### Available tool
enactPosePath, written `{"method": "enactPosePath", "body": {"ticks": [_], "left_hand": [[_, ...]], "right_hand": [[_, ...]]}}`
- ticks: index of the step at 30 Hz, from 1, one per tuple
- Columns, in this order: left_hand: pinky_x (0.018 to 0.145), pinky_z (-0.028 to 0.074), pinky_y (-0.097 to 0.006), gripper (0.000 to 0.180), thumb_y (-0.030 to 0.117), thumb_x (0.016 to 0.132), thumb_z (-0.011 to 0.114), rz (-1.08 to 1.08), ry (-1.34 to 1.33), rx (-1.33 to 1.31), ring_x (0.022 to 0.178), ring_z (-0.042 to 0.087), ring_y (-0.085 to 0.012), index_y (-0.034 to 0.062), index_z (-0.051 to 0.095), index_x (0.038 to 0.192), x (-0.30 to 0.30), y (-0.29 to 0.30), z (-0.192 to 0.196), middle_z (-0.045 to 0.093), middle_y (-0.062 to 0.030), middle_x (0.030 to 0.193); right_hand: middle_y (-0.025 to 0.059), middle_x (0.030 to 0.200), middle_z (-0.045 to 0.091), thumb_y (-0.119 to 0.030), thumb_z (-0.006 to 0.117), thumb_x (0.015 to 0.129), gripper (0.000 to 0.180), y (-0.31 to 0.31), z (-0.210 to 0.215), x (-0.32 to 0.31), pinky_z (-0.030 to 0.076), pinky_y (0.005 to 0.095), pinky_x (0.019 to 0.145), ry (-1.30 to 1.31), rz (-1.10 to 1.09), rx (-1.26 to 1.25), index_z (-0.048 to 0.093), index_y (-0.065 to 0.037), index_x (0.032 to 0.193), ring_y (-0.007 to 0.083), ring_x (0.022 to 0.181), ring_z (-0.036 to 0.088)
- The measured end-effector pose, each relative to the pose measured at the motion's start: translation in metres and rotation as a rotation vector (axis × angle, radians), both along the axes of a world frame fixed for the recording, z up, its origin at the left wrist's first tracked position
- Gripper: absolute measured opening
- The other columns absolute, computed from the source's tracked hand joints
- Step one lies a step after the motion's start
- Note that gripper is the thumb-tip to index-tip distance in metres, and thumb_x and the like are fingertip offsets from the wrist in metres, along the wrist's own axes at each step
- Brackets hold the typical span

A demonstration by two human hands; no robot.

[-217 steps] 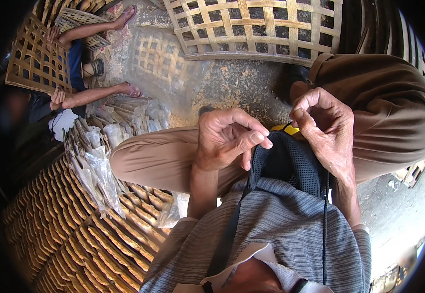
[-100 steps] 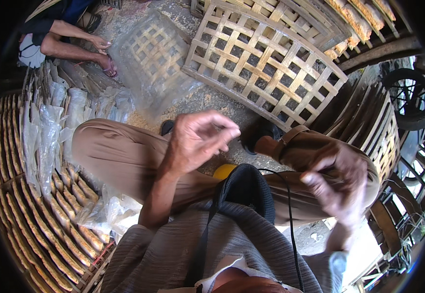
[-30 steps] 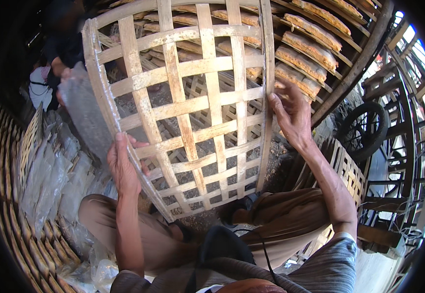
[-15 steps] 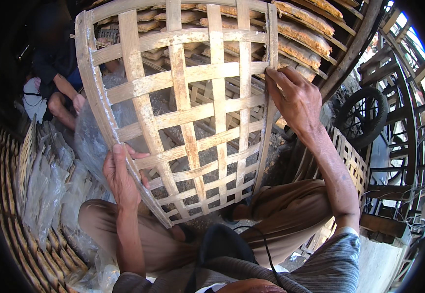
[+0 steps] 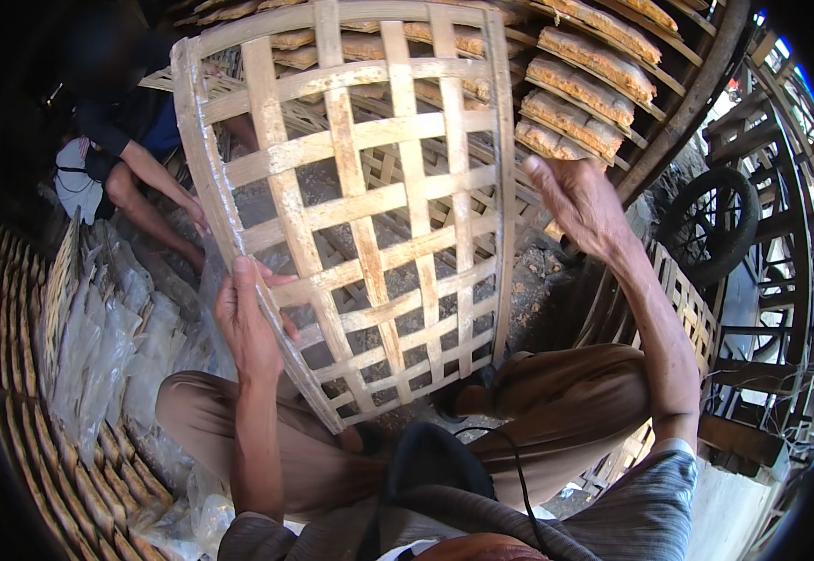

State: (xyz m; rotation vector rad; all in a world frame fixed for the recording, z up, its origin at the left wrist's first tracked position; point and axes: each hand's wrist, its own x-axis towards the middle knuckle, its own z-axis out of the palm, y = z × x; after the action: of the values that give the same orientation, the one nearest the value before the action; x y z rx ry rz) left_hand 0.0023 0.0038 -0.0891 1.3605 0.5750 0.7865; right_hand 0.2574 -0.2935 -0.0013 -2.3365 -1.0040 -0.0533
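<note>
A woven bamboo tray [image 5: 351, 210], an open lattice of flat slats in a frame, is held upright and slightly tilted in front of me. My left hand [image 5: 250, 323] grips its lower left edge, thumb on the near side and fingertips behind the slats. Just off the right edge of the tray is my right hand [image 5: 580, 206], apart from it. Its thumb sticks out and the other fingers are loosely bent, partly hidden; I see nothing in it.
Stacked racks bear orange-brown slabs [image 5: 575, 122] at the back right. At the back left a person [image 5: 150, 164] reaches down near clear plastic sheets [image 5: 98, 346]. More stacked slats [image 5: 42, 467] line the left side. A black tyre [image 5: 748, 224] leans at the right.
My right hand has let go of the tray's right edge and moved slightly away to the right. The person at the back left has lowered an arm towards the plastic.
</note>
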Motion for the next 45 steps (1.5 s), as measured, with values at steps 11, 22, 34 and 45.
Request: {"method": "enactPosePath", "body": {"ticks": [11,22,34,45], "left_hand": [[0.032,0.045,-0.026,0.039,0.043,0.111,0.048,-0.078,-0.086,-0.010,0.056,0.070,-0.0203,0.0070,0.058,0.102,-0.006,0.015,-0.003,0.072,-0.0160,0.079],[0.068,0.062,-0.030,0.025,0.020,0.106,0.063,0.147,-0.170,0.319,0.071,0.072,-0.0164,-0.0028,0.066,0.116,0.009,0.031,-0.014,0.074,-0.0113,0.090],[0.052,0.063,-0.027,0.015,0.009,0.097,0.074,0.061,-0.141,0.139,0.067,0.073,-0.0174,-0.0036,0.070,0.103,-0.003,0.025,-0.001,0.074,-0.0144,0.092],[0.047,0.059,-0.026,0.030,0.028,0.105,0.065,-0.028,-0.161,-0.001,0.060,0.072,-0.0166,0.0025,0.066,0.089,-0.007,0.028,0.004,0.076,-0.0188,0.094]], "right_hand": [[0.0229,0.122,0.071,-0.035,0.066,0.104,0.060,0.001,-0.010,0.028,0.059,0.0401,0.092,0.221,-0.043,0.568,0.051,0.006,0.145,0.0281,0.111,0.071],[0.0097,0.086,0.068,-0.038,0.057,0.109,0.036,-0.003,-0.010,0.016,0.061,0.0306,0.063,0.556,0.015,0.979,0.059,-0.002,0.113,0.0092,0.056,0.055],[0.0045,0.075,0.056,-0.036,0.061,0.107,0.038,-0.002,-0.019,0.018,0.059,0.0315,0.065,0.483,-0.059,0.972,0.062,0.002,0.116,0.0109,0.057,0.052],[0.0022,0.083,0.059,-0.029,0.059,0.108,0.032,-0.013,-0.032,0.034,0.062,0.0322,0.064,0.495,-0.019,1.002,0.062,0.000,0.122,0.0106,0.057,0.052]]}}
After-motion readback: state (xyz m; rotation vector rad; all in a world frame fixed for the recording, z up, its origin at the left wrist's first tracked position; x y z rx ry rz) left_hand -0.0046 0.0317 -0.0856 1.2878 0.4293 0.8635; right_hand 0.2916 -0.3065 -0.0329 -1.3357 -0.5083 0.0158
